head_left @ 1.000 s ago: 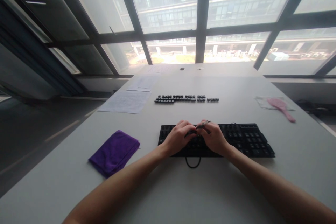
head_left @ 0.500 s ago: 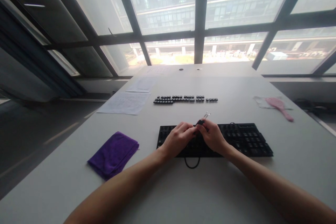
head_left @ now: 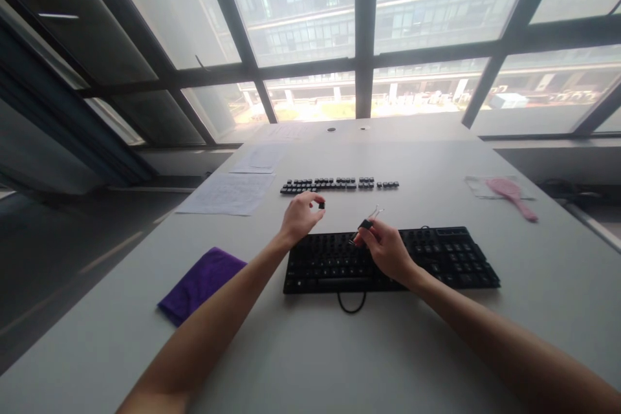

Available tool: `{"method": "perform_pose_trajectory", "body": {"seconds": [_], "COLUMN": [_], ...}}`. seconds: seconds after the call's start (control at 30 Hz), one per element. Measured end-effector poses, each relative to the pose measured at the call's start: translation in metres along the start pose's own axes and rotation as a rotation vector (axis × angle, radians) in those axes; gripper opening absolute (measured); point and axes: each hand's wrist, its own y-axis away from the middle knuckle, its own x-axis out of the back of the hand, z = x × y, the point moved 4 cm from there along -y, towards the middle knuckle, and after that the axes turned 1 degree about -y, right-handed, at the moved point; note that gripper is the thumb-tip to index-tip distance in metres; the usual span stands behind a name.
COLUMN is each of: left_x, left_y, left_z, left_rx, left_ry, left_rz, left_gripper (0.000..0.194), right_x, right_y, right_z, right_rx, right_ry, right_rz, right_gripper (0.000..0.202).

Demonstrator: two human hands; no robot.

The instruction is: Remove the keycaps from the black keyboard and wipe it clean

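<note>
A black keycap [head_left: 321, 206] is pinched between the thumb and finger of my left hand [head_left: 301, 215], raised off the table just short of the laid-out keycaps. My right hand [head_left: 385, 246] grips a keycap puller [head_left: 365, 224] with a black body and thin wire ends, over the middle of the keyboard [head_left: 334, 281]. The black keyboard lies flat, its upper left rows bare of caps and its lower rows and number pad still capped. Beyond it, removed keycaps [head_left: 347, 185] stand in rows on the white table.
A folded purple cloth [head_left: 201, 284] lies left of the keyboard, partly behind my left forearm. Paper sheets [head_left: 228, 194] are spread at the far left. At the right a pink brush [head_left: 509, 193] rests partly on a clear bag [head_left: 478, 187]. A cable loop [head_left: 352, 309] sticks out in front.
My left hand has left the keyboard and moved forward and left with a keycap. My right hand stays over the keyboard with the puller, slightly shifted.
</note>
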Motion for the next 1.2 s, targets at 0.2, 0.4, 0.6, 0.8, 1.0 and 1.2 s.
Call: {"method": "perform_pose_trajectory", "body": {"seconds": [0.2,0.4,0.6,0.8,1.0,1.2], "left_x": [-0.021,-0.028,-0.024,-0.025,-0.03,-0.026], "left_y": [-0.048,-0.058,-0.051,-0.048,-0.057,-0.05], "left_z": [-0.046,-0.053,-0.048,-0.045,-0.047,-0.048], "left_rx": [0.12,0.113,0.049,-0.033,-0.063,-0.095], "left_ry": [-0.072,-0.061,-0.076,-0.186,-0.278,-0.204], "left_rz": [-0.128,-0.188,-0.11,0.017,-0.022,-0.01], "left_gripper": [0.021,0.029,0.021,0.02,0.02,0.011], "right_x": [0.001,0.002,0.002,0.002,0.002,0.003], "right_y": [0.0,0.0,0.0,0.0,0.0,-0.001], "right_z": [-0.002,-0.006,-0.007,-0.008,-0.008,-0.009], "right_rx": [-0.003,0.017,0.022,0.017,0.007,0.027], "right_ry": [0.047,0.065,0.071,0.073,0.073,0.104], "right_rz": [-0.013,-0.032,-0.035,-0.044,-0.059,-0.064], "right_gripper": [0.021,0.019,0.02,0.019,0.018,0.018]}}
